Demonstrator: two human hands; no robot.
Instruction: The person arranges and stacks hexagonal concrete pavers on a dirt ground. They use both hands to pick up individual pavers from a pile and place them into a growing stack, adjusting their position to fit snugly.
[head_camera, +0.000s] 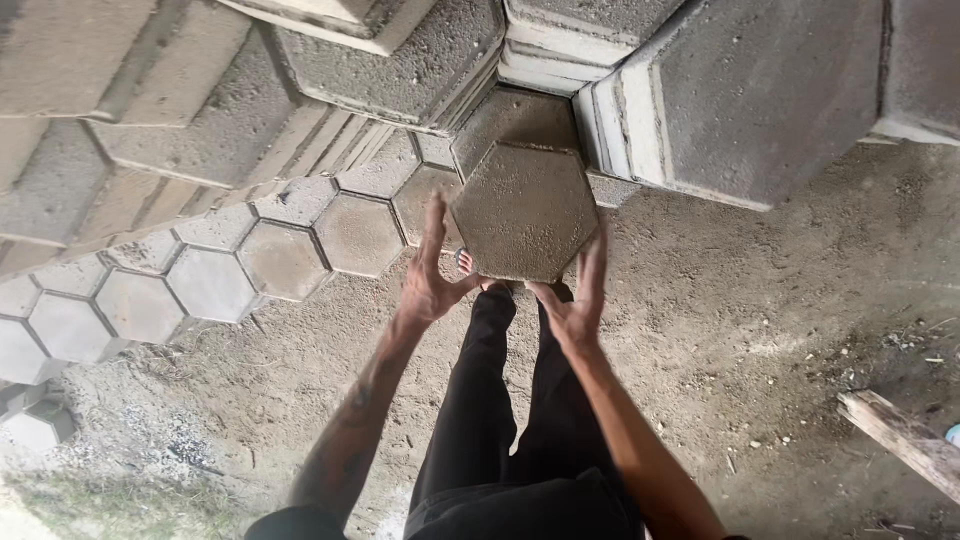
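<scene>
I hold a grey hexagonal concrete paver (523, 210) in both hands, out in front of my legs. My left hand (432, 275) grips its left lower side with the fingers reaching up along the edge. My right hand (578, 298) supports its right lower side. The paver hangs just before a row of laid hexagonal pavers (285, 258) on the ground and close to a stack of the same blocks (745, 95). My toes show just under the paver.
Tall stacks of hexagonal blocks (400, 60) fill the top of the view. The row of laid pavers runs off to the left over sandy dirt (780, 330). A wooden plank (905, 438) lies at the right edge.
</scene>
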